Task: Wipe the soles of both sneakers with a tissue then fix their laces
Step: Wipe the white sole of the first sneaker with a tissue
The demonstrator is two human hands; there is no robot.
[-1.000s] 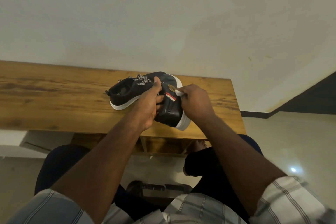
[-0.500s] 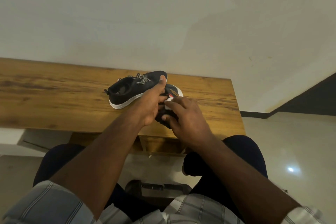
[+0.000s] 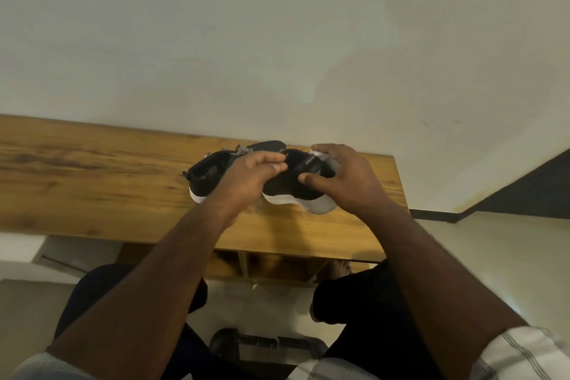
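Sneaker (image 3: 293, 187) held above the table (image 3: 92, 182) edge: your right hand (image 3: 345, 182) grips its toe with tissue (image 3: 320, 155), your left hand (image 3: 249, 177) pinches its top. Second sneaker (image 3: 206, 176) rests just behind.

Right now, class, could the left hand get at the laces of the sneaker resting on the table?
Probably yes. The left hand grips the held sneaker just in front of the resting sneaker, whose laces lie uncovered beside its fingers. It would have to let go first.
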